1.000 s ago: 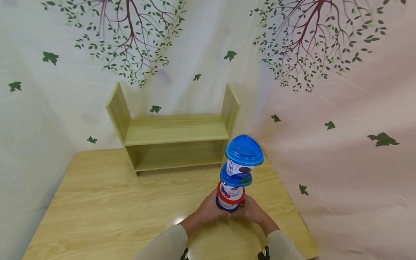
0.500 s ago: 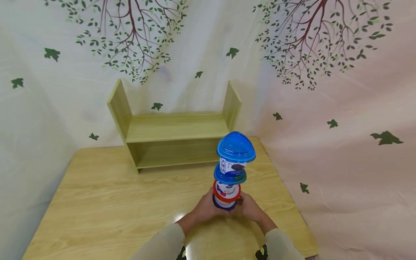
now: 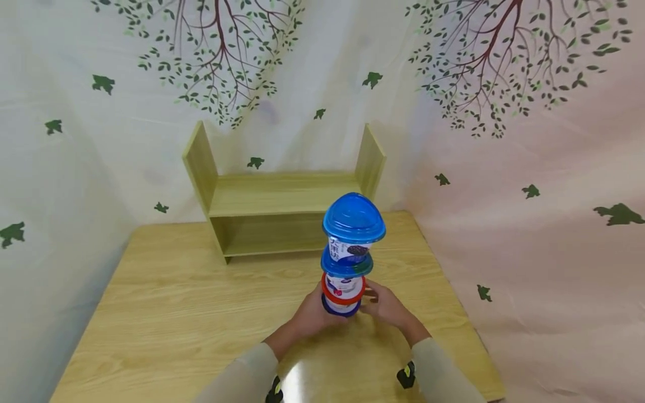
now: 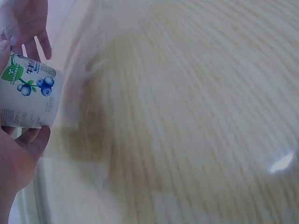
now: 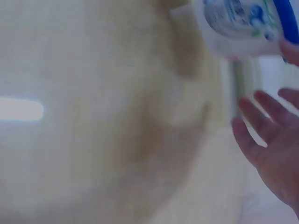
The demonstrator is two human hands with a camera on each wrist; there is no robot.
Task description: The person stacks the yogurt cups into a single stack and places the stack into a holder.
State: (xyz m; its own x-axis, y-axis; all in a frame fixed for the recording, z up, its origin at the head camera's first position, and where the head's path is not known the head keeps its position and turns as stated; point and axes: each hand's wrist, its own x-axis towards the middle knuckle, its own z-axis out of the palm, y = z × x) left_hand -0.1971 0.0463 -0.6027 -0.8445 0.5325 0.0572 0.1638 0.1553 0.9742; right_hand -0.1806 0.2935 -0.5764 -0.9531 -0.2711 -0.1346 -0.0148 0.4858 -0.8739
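Observation:
A stack of several yogurt cups rises above the table in the head view. On top is a cup with a domed blue lid (image 3: pixel 354 217); under it come a second blue-lidded cup (image 3: pixel 346 264) and a red-rimmed cup (image 3: pixel 344 287). My left hand (image 3: pixel 309 316) grips the lowest cup (image 4: pixel 32 95), white with a blueberry print and a dark blue rim, its fingers curled round the side. Just right of the stack, my right hand (image 3: pixel 389 308) has its fingers spread and holds nothing; the right wrist view shows a gap between most of its fingers (image 5: pixel 252 140) and the cup.
A two-tier wooden shelf (image 3: pixel 284 194) stands at the back of the wooden table (image 3: pixel 176 313), behind the stack. A cloth backdrop (image 3: pixel 302 73) printed with trees and leaves hangs behind and at both sides. The table's right edge lies beyond the right hand.
The stack has moved left and slightly up in the head view with my left hand. My right hand has let go of the lowest cup and drawn off to the right, fingers opening.

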